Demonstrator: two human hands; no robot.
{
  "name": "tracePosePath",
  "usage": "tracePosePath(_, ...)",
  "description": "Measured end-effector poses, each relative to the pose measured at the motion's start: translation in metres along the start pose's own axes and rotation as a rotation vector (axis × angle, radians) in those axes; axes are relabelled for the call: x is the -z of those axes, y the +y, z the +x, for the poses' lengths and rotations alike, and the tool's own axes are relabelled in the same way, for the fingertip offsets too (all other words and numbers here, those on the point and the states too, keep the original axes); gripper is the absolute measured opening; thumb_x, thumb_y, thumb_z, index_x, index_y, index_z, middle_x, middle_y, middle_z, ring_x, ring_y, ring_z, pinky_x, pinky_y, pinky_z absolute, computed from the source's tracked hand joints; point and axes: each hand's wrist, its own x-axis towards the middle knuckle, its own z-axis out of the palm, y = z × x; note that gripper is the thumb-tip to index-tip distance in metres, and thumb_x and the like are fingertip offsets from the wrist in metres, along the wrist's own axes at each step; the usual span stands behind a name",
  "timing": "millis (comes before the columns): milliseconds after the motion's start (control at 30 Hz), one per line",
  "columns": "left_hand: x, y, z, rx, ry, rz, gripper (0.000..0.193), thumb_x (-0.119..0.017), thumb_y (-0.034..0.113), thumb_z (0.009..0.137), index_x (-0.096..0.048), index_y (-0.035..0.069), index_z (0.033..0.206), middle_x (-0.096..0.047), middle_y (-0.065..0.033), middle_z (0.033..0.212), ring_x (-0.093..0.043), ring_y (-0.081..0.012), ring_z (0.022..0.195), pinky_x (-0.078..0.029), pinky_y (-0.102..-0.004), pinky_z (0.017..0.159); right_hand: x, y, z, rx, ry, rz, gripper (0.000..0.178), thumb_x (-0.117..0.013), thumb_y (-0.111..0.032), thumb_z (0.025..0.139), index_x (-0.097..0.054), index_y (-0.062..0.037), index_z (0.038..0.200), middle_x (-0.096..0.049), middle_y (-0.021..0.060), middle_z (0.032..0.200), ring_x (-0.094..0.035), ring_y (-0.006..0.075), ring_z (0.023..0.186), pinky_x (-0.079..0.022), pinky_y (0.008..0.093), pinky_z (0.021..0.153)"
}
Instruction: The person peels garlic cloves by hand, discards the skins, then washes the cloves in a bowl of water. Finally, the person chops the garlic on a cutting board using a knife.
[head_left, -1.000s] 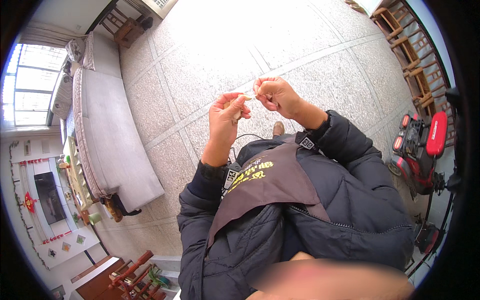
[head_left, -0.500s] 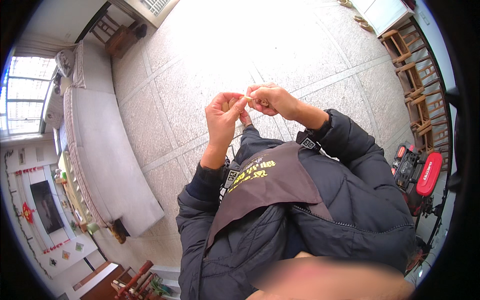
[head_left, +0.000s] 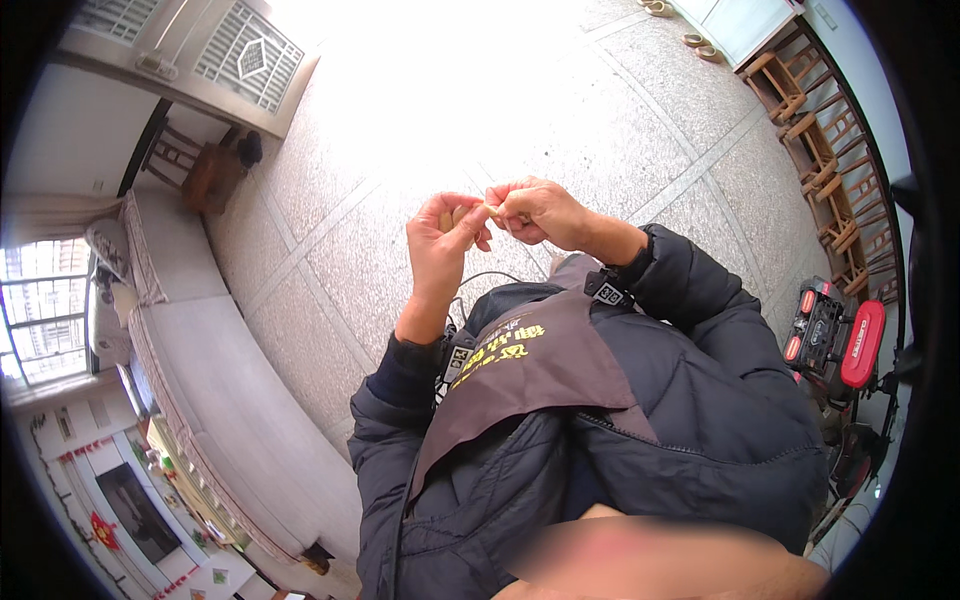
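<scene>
Speckled terrazzo floor (head_left: 310, 290) spreads beyond the person's hands, with wooden chairs (head_left: 797, 130) off to the right. Left hand (head_left: 438, 238) and right hand (head_left: 545, 212) meet at the fingertips, the fingers of each pinched narrow on a small pale piece (head_left: 490, 209) between them, too small to identify. Good handling probably calls for a light, steady left pinch while the right works in short, gentle movements.
</scene>
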Motion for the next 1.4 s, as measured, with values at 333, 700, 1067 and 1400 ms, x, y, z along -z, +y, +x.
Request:
tracePosePath(333, -0.001, -0.011, 0.246, -0.044, 0.131, -0.047, 0.010, -0.069, 0.002, 0.091, -0.062, 0.001, 0.099, -0.069, -0.0098, 0.084, -0.063, -0.0137, 0.065, -0.052, -0.0263, 0.057, 0.124, -0.147, 0.177, 0.075, -0.004, -0.027, 0.006, -0.053, -0.007, 0.088, -0.057, -0.0043, 0.085, -0.045, -0.0024, 0.058, -0.033, 0.0038, 0.044, -0.021, 0.0217, 0.039)
tracePosePath(700, 0.044, 0.010, 0.480, 0.244, 0.041, -0.645, 0.008, -0.055, 0.012, 0.099, -0.057, 0.005, 0.103, -0.062, -0.0107, 0.092, -0.059, -0.0162, 0.069, -0.047, -0.0266, 0.060, 0.201, -0.308, 0.352, 0.116, -0.067, -0.126, 0.008, -0.053, -0.010, 0.086, -0.056, -0.0075, 0.078, -0.043, -0.0050, 0.059, -0.033, 0.0041, 0.047, -0.022, 0.0221, 0.043)
tracePosePath(1067, 0.155, 0.028, 0.741, 0.305, 0.031, -0.857, 0.017, -0.055, 0.020, 0.093, -0.058, 0.006, 0.103, -0.068, -0.0192, 0.104, -0.068, -0.0303, 0.086, -0.058, -0.0363, 0.070, 0.276, -0.435, 0.582, -0.023, -0.190, 0.341, 0.018, -0.051, -0.019, 0.090, -0.050, -0.0069, 0.077, -0.054, 0.0073, 0.072, -0.043, 0.0125, 0.049, -0.036, 0.0220, 0.041)
tracePosePath(1400, 0.207, 0.047, 0.954, 0.282, -0.084, -0.859, 0.049, -0.037, 0.023, 0.104, -0.039, -0.009, 0.142, -0.045, -0.0298, 0.142, -0.048, -0.0383, 0.132, -0.042, -0.0491, 0.111, 0.317, -0.557, 0.732, 0.126, 0.043, 0.111, 0.013, -0.053, -0.019, 0.103, -0.053, -0.0063, 0.099, -0.052, 0.0009, 0.072, -0.035, 0.0044, 0.044, -0.027, 0.0174, 0.038)
